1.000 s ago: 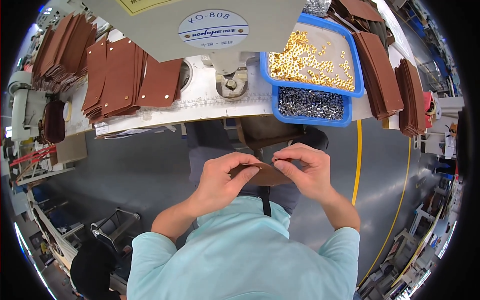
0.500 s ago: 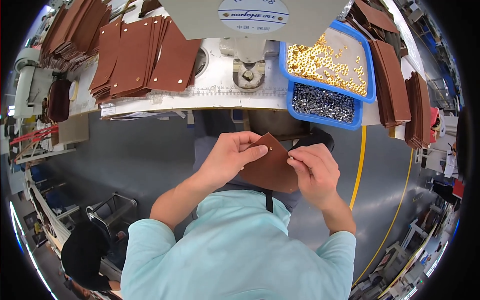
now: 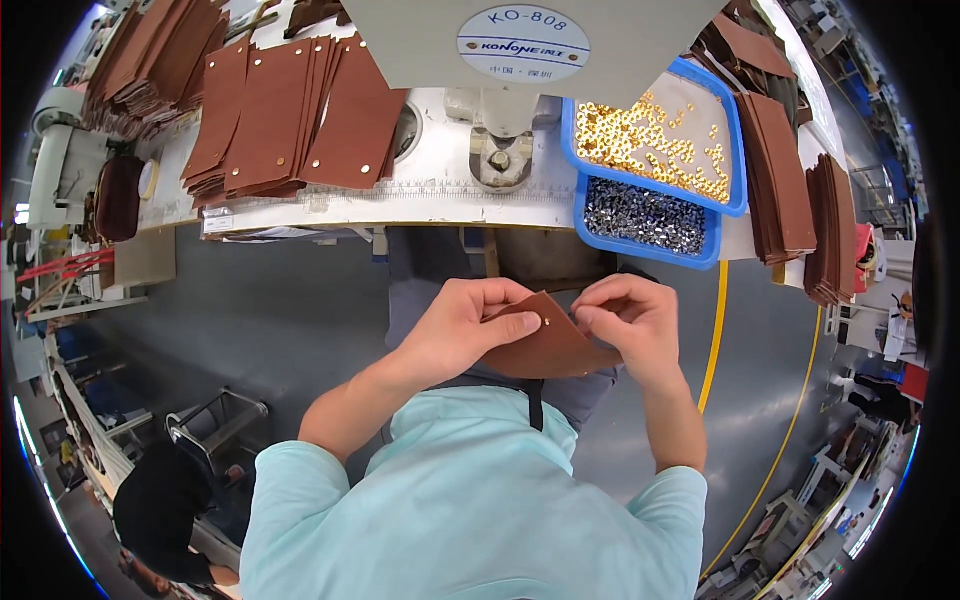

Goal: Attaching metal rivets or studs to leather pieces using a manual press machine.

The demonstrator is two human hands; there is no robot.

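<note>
In front of my lap, my left hand [image 3: 462,325] grips a brown leather piece [image 3: 545,352] by its upper left, thumb on top. A small metal stud shows on the leather just beside the thumb. My right hand [image 3: 640,325] is closed in a pinch close to the piece's upper right edge. What lies between its fingertips, if anything, is too small to make out. The leather bends, and its lower right part runs behind or under the right hand.
Ahead stands a grey press machine [image 3: 410,45] with a metal anvil [image 3: 500,165]. To its right, a blue tray [image 3: 742,160] holds gold rings; another blue tray [image 3: 640,251] holds dark metal studs. Brown leather panels [image 3: 265,120] lie left, with more stacks [image 3: 775,180] right. A person [image 3: 160,510] is behind left.
Both hands and the leather have dropped slightly toward me. The leather has tilted and looks more foreshortened. A small metal bit visible in my right fingertips before cannot be made out now.
</note>
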